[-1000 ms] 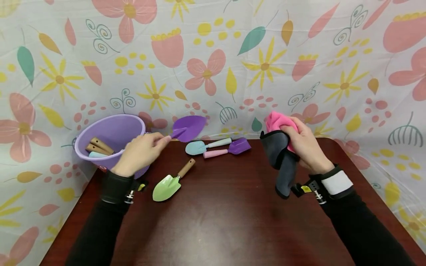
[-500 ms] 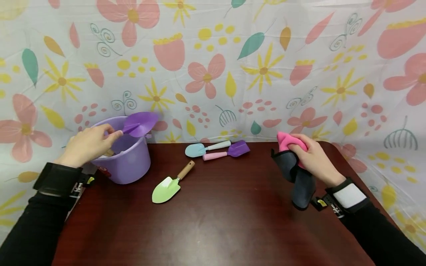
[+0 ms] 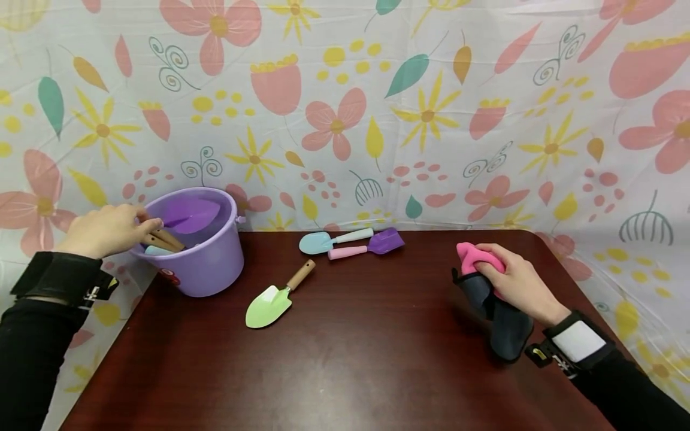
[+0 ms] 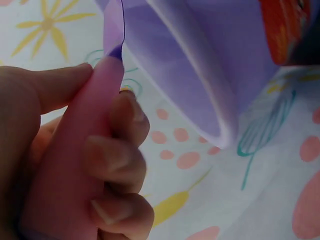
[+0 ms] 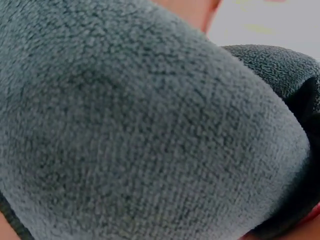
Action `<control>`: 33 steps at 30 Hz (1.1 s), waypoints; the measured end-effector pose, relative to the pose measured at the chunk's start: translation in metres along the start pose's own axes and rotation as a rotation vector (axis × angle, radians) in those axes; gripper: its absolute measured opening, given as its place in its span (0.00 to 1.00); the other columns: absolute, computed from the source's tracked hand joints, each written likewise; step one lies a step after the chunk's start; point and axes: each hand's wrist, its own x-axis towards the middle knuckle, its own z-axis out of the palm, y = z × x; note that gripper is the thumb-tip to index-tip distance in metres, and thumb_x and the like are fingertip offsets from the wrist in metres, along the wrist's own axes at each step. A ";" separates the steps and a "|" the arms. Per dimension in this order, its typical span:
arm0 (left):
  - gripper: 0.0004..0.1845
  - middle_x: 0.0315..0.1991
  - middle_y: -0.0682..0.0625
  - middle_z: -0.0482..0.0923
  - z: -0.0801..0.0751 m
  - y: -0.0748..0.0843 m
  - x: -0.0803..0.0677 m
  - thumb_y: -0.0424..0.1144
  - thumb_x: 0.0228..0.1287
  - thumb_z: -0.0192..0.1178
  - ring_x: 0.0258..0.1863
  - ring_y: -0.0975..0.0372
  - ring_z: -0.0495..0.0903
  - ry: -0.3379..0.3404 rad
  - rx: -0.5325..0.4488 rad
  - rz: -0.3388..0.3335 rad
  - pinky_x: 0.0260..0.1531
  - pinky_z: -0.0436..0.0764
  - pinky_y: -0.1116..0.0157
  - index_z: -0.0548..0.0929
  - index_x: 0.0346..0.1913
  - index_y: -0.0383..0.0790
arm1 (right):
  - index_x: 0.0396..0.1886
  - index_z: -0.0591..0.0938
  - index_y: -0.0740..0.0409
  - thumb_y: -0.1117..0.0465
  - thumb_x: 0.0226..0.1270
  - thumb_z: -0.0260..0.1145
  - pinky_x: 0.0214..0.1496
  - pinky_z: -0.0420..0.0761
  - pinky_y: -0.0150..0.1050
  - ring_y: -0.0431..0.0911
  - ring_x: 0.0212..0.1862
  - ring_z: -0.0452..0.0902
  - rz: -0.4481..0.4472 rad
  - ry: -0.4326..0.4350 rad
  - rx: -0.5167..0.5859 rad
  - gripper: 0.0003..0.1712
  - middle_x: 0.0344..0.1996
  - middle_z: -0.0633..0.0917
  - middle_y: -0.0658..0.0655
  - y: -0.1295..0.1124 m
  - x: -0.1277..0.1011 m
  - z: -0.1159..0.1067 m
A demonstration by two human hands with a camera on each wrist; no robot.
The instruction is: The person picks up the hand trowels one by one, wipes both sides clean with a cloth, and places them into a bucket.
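Note:
My left hand [image 3: 105, 230] grips the pink handle [image 4: 80, 165] of a purple toy shovel [image 3: 191, 215], whose blade lies inside the purple bucket [image 3: 207, 269] at the table's back left. The bucket also holds tools with wooden handles [image 3: 162, 239]. My right hand [image 3: 509, 278] clutches a pink and grey cloth [image 3: 493, 305] low over the right side of the table; in the right wrist view the grey cloth [image 5: 150, 125] fills the frame.
A green trowel with a wooden handle [image 3: 275, 299] lies on the dark red table [image 3: 350, 359]. Behind it lie a blue shovel [image 3: 323, 240] and a small purple shovel with a pink handle [image 3: 372, 245]. A floral sheet [image 3: 345, 108] hangs behind.
My left hand carried the purple shovel leftwards from above the table and lowered its blade into the bucket. My right hand with the cloth sank towards the table.

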 end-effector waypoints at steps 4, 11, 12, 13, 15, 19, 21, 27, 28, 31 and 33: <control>0.21 0.30 0.43 0.80 0.009 -0.001 0.010 0.55 0.71 0.52 0.34 0.43 0.79 -0.016 0.041 0.008 0.26 0.72 0.45 0.85 0.38 0.39 | 0.64 0.73 0.54 0.50 0.74 0.60 0.32 0.73 0.39 0.51 0.36 0.73 0.010 0.003 -0.021 0.24 0.42 0.80 0.62 0.010 -0.009 0.008; 0.15 0.35 0.38 0.83 0.027 0.007 0.030 0.50 0.60 0.62 0.34 0.42 0.80 0.007 0.064 -0.002 0.28 0.73 0.41 0.88 0.32 0.42 | 0.62 0.75 0.58 0.55 0.71 0.65 0.34 0.75 0.42 0.52 0.36 0.74 -0.029 0.041 -0.041 0.23 0.44 0.80 0.63 0.018 -0.010 0.035; 0.15 0.33 0.40 0.83 0.028 0.010 0.031 0.50 0.59 0.63 0.34 0.43 0.80 0.007 0.062 -0.008 0.28 0.73 0.40 0.87 0.30 0.41 | 0.61 0.76 0.58 0.57 0.70 0.65 0.37 0.75 0.45 0.53 0.38 0.74 -0.042 0.055 -0.047 0.23 0.45 0.80 0.64 0.018 -0.010 0.039; 0.15 0.31 0.41 0.82 0.029 0.012 0.033 0.51 0.58 0.65 0.33 0.44 0.80 0.002 0.058 -0.011 0.29 0.73 0.40 0.86 0.28 0.41 | 0.60 0.76 0.59 0.58 0.69 0.66 0.40 0.75 0.47 0.54 0.40 0.74 -0.048 0.061 -0.048 0.22 0.46 0.80 0.64 0.018 -0.010 0.042; 0.16 0.28 0.43 0.81 0.032 0.014 0.036 0.51 0.57 0.67 0.32 0.46 0.79 -0.014 0.052 -0.011 0.28 0.72 0.41 0.86 0.27 0.40 | 0.60 0.76 0.60 0.60 0.68 0.67 0.43 0.75 0.51 0.55 0.42 0.74 -0.053 0.067 -0.042 0.22 0.48 0.80 0.65 0.018 -0.009 0.049; 0.15 0.27 0.43 0.81 0.041 0.012 0.043 0.50 0.55 0.69 0.33 0.46 0.80 -0.031 0.051 0.003 0.29 0.73 0.43 0.87 0.28 0.39 | 0.59 0.77 0.61 0.62 0.67 0.67 0.46 0.73 0.55 0.56 0.44 0.74 -0.044 0.070 -0.045 0.22 0.48 0.80 0.65 0.022 -0.007 0.061; 0.15 0.29 0.41 0.82 0.046 0.011 0.048 0.50 0.54 0.69 0.33 0.44 0.80 -0.024 0.049 0.010 0.30 0.74 0.43 0.87 0.28 0.40 | 0.59 0.77 0.62 0.62 0.67 0.67 0.45 0.73 0.55 0.57 0.44 0.74 -0.031 0.074 -0.053 0.22 0.48 0.80 0.66 0.025 -0.007 0.065; 0.09 0.34 0.38 0.82 0.057 0.012 0.058 0.45 0.54 0.67 0.35 0.44 0.80 -0.038 0.017 0.028 0.33 0.74 0.42 0.88 0.30 0.42 | 0.59 0.77 0.65 0.62 0.68 0.66 0.45 0.73 0.55 0.59 0.44 0.74 0.007 0.044 -0.070 0.22 0.48 0.80 0.69 0.032 -0.006 0.074; 0.08 0.35 0.38 0.82 0.058 0.012 0.059 0.44 0.54 0.67 0.35 0.44 0.79 -0.048 0.014 0.032 0.33 0.74 0.41 0.88 0.31 0.42 | 0.58 0.77 0.65 0.62 0.68 0.66 0.46 0.72 0.55 0.60 0.44 0.74 0.007 0.037 -0.071 0.21 0.48 0.80 0.70 0.033 -0.005 0.076; 0.07 0.37 0.37 0.82 0.060 0.013 0.062 0.40 0.55 0.65 0.38 0.45 0.79 -0.088 -0.006 0.069 0.36 0.74 0.40 0.89 0.34 0.42 | 0.58 0.78 0.65 0.62 0.67 0.66 0.48 0.73 0.57 0.61 0.46 0.75 -0.005 0.016 -0.084 0.21 0.48 0.80 0.70 0.034 -0.004 0.079; 0.07 0.39 0.37 0.83 0.060 0.015 0.065 0.38 0.56 0.64 0.40 0.45 0.79 -0.122 -0.021 0.104 0.40 0.73 0.39 0.89 0.36 0.41 | 0.59 0.78 0.63 0.61 0.66 0.67 0.47 0.73 0.60 0.63 0.48 0.74 0.004 0.006 -0.102 0.22 0.48 0.80 0.70 0.034 -0.003 0.079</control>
